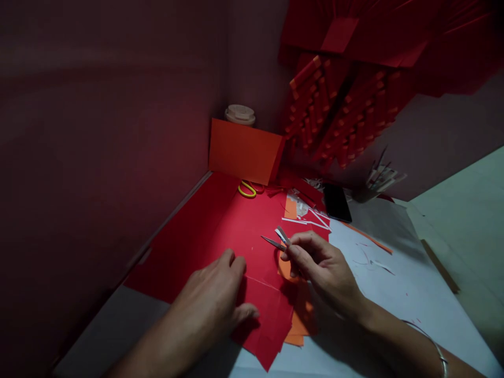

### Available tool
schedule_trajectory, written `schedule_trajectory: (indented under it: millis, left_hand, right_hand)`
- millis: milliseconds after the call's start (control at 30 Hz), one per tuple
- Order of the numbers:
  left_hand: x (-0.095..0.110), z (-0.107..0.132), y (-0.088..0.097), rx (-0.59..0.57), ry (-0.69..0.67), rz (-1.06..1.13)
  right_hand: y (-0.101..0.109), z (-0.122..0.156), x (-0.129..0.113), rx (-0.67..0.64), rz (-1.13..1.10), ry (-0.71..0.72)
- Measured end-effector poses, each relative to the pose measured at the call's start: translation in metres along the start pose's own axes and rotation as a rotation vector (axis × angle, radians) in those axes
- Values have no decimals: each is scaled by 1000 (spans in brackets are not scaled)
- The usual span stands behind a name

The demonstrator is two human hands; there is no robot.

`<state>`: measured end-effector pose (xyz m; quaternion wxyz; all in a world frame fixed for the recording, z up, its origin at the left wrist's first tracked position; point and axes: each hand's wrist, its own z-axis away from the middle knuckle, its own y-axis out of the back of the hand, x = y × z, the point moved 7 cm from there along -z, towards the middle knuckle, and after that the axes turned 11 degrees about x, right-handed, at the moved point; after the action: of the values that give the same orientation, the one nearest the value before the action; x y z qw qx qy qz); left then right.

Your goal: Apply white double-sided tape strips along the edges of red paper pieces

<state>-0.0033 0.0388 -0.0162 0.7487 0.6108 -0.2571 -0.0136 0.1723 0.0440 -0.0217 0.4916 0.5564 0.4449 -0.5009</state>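
My left hand (216, 291) rests palm down over the red paper (252, 226), thumb held apart from the fingers, with nothing in its grasp. Between the thumb and fingers of my right hand (321, 265) is a small pair of scissors (273, 243), its pointed blade aimed left above the paper. A narrow whitish piece (281, 234) sticks up beside that blade; whether it is the second blade or a paper strip I cannot tell. My right fingers hide the scissors' handles. Under the red sheet and my right hand lies orange paper (301, 315).
A folded orange card (244, 152) stands at the back, before a lidded cup (240, 114). Yellow-handled scissors (247, 189), white paper strips (307, 220), a black phone (337, 203) and a pen holder (368, 191) are on the table. Red paper decorations (342, 115) hang on the wall.
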Motion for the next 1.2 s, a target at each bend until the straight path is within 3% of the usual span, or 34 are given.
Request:
schedule_trajectory:
  millis: [233, 467, 567, 667, 800, 900, 1000, 1100, 1200]
  left_hand:
    - [-10, 3, -11, -52, 41, -36]
    - [-12, 3, -10, -7, 54, 26]
    - [-16, 4, -6, 38, 89, 148]
    - [-15, 5, -1, 1, 99, 421]
    - [-8, 2, 20, 74, 99, 665]
    - [2, 0, 33, 165, 46, 614]
    - [13, -1, 39, 227, -34, 402]
    - [23, -3, 42, 252, -72, 201]
    - [30, -8, 46, 259, -98, 192]
  right_hand:
    - [-4, 0, 3, -27, 38, 36]
    - [-4, 1, 4, -36, 65, 34]
    - [-5, 1, 2, -49, 89, 40]
    - [-6, 2, -1, -57, 92, 50]
    - [-3, 5, -6, -42, 64, 60]
    - [0, 10, -15, -26, 46, 87]
    - [0, 13, -22, -10, 15, 114]
    - [-1, 17, -24, -10, -17, 133]
    - [-1, 18, -24, -2, 1, 158]
